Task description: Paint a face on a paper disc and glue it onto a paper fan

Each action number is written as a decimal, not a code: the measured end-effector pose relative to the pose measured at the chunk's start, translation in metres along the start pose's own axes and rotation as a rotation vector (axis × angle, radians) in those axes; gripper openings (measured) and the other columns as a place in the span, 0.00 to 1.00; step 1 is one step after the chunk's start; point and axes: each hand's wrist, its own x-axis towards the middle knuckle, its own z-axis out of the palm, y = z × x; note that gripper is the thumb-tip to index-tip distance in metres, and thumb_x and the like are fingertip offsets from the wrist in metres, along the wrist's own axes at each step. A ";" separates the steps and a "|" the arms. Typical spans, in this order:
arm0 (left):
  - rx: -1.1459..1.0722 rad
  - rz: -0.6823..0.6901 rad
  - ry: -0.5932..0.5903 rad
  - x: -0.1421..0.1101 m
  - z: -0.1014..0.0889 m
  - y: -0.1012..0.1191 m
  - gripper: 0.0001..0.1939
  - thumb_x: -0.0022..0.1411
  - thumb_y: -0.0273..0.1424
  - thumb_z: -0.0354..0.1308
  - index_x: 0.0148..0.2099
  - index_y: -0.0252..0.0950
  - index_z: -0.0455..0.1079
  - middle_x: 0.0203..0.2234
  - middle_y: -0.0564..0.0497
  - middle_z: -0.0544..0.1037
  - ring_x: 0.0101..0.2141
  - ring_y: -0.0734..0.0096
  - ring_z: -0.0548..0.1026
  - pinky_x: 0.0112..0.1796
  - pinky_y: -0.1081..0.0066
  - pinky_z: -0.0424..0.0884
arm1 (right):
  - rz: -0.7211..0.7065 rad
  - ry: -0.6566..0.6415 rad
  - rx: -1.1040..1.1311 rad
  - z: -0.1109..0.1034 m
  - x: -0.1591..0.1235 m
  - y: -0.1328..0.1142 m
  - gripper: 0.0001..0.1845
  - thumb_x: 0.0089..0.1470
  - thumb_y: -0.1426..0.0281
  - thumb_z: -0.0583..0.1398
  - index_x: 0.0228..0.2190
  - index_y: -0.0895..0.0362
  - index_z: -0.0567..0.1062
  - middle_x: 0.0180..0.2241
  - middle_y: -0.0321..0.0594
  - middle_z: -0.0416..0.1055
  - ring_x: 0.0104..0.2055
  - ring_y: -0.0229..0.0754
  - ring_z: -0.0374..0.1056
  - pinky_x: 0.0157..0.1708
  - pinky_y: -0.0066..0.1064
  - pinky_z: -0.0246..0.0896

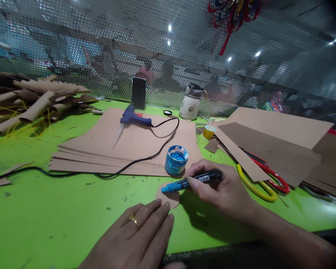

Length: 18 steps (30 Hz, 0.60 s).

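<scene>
My right hand grips a black marker pen whose front end is coated in blue paint. The blue tip rests on, or just over, a small round piece of brown paper on the green table. My left hand lies flat, a gold ring on one finger, with its fingertips pressing the near edge of the paper disc. Just beyond the marker stands an open jar of blue paint, smeared round the rim, at the front edge of a stack of brown paper sheets.
A blue hot glue gun lies on the stack, its black cord running left. Behind stand a phone and a white bottle. Scissors, a yellow thread spool and more brown sheets lie right; paper tubes lie left.
</scene>
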 end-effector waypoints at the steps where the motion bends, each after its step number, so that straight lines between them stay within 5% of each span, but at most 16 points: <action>1: 0.000 -0.001 0.006 0.000 0.000 0.000 0.20 0.67 0.45 0.51 0.49 0.36 0.73 0.47 0.48 0.78 0.49 0.63 0.73 0.52 0.63 0.66 | 0.000 0.005 -0.003 0.000 0.000 0.000 0.03 0.47 0.77 0.60 0.26 0.58 0.74 0.23 0.36 0.72 0.22 0.34 0.64 0.23 0.25 0.61; 18: -0.002 0.005 -0.025 0.002 -0.003 0.000 0.20 0.67 0.44 0.51 0.50 0.35 0.72 0.49 0.48 0.76 0.50 0.62 0.73 0.53 0.63 0.65 | 0.023 -0.014 0.039 0.000 0.000 0.001 0.02 0.48 0.75 0.60 0.26 0.58 0.74 0.23 0.36 0.71 0.25 0.36 0.66 0.25 0.27 0.64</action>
